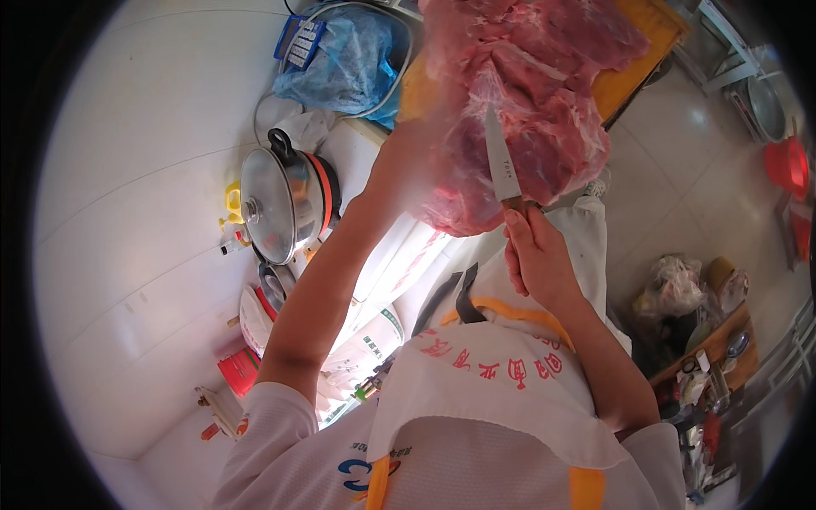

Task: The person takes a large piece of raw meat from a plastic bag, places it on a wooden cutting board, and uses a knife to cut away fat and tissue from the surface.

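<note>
A large slab of raw red meat [561, 93] with pale fat and membrane covers most of a wooden cutting board [665, 30]. My right hand [544, 259] is closed round the brown handle of a knife [501, 166]. The blade points away from me and lies over the near part of the meat, its tip near a whitish patch of membrane. My left hand [412, 166] is at the left edge of the meat. It is smeared by motion, so its fingers and whatever they touch cannot be made out.
Left of the board lie a blue plastic bag [344, 64] and a blue calculator [303, 42]. A lidded steel pot [276, 204] stands nearer, by the tiled wall. To the right are bagged goods [676, 285] on a wooden surface, and a red basin [786, 166].
</note>
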The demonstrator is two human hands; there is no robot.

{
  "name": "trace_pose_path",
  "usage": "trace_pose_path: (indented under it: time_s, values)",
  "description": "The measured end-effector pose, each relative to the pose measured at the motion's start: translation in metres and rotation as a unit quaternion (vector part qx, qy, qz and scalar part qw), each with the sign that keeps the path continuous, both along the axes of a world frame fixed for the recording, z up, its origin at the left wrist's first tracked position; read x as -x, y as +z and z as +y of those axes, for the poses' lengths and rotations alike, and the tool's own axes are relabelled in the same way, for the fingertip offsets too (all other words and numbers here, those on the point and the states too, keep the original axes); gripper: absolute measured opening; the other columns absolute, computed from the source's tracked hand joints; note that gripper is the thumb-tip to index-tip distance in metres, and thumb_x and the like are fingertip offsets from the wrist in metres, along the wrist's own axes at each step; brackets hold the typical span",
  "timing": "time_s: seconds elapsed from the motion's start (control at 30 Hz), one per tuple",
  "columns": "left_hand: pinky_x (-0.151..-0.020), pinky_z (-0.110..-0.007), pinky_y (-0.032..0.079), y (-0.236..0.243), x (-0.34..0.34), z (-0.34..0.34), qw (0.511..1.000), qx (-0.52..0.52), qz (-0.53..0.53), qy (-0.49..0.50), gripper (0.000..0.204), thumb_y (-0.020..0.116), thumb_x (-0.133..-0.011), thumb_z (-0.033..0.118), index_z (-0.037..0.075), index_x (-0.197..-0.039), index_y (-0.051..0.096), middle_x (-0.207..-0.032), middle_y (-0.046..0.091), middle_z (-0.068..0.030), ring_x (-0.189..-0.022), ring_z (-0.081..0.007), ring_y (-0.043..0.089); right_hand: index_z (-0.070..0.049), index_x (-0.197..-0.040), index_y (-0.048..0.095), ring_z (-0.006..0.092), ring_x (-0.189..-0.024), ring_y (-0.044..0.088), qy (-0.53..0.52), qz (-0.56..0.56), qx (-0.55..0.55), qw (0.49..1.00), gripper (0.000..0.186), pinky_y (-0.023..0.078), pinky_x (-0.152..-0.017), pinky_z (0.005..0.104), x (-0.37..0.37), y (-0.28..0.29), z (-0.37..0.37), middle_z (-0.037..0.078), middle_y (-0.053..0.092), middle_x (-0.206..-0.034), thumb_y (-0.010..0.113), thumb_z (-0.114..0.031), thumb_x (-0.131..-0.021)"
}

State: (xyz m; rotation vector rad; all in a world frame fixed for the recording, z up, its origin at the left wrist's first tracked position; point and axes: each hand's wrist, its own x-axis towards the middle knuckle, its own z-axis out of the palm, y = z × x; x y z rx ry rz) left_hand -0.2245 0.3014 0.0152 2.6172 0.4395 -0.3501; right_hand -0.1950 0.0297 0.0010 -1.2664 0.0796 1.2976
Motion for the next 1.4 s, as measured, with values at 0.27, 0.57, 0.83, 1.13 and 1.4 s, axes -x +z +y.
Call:
trace_pose_path:
  time_s: [0.27,0.57,0.83,1.13,1.4]
  values:
    - [-0.081,-0.054,0.055,0.005,-0.021,-0.027,0.997,-0.042,0.05,0.04,0.025,0.068,-0.077,0.008,0.001,-0.101,0.069,-0.093,0.072,-0.0239,-0.091,-0.0469,0.069,-0.005,-0.101,0.05,0.0126,-0.04,0.048,0.025,-0.02,0.011,0.999,0.032,0.038,-0.04,0.032,-0.004,-0.001,-0.003,0.004,0.054,-0.061,0.051,-0.034,-0.115]
    - [-0.066,-0.046,0.053,0.016,-0.03,-0.022,0.993,-0.082,0.09,0.01,0.027,0.074,-0.07,0.021,-0.003,-0.077,0.066,-0.074,0.065,-0.0266,-0.07,-0.0423,0.067,-0.005,-0.101,0.051,0.0125,-0.043,0.049,0.073,-0.177,-0.019,0.981,0.034,0.041,-0.041,0.0335,0.005,-0.039,0.011,0.004,0.053,-0.062,0.052,-0.035,-0.115]
    - [-0.062,-0.043,0.052,0.004,-0.021,-0.003,0.99,-0.098,0.087,-0.058,0.03,0.076,-0.069,0.025,-0.003,-0.071,0.065,-0.065,0.061,-0.0221,-0.061,-0.0363,0.065,0.0,-0.103,0.057,0.0477,-0.074,0.065,0.05,-0.383,-0.064,0.92,0.034,0.051,-0.069,0.0526,-0.002,-0.052,0.033,0.025,0.067,-0.079,0.054,-0.032,-0.113]
    - [-0.061,-0.04,0.05,0.018,-0.021,-0.024,0.985,-0.115,0.123,-0.022,0.027,0.076,-0.068,0.023,-0.001,-0.075,0.067,-0.067,0.059,-0.0193,-0.059,-0.0315,0.06,0.003,-0.103,0.057,0.0533,-0.085,0.065,0.093,-0.414,-0.084,0.902,0.034,0.049,-0.074,0.058,-0.014,-0.046,0.028,0.031,0.069,-0.09,0.051,-0.029,-0.113]
    - [-0.059,-0.038,0.047,0.009,-0.002,-0.015,0.998,-0.06,0.024,0.011,0.027,0.076,-0.069,0.022,-0.002,-0.075,0.064,-0.066,0.057,-0.0169,-0.058,-0.0255,0.055,0.003,-0.102,0.058,0.0526,-0.081,0.064,0.107,-0.35,-0.076,0.928,0.035,0.049,-0.071,0.0567,-0.006,-0.058,0.025,0.03,0.068,-0.087,0.051,-0.03,-0.113]
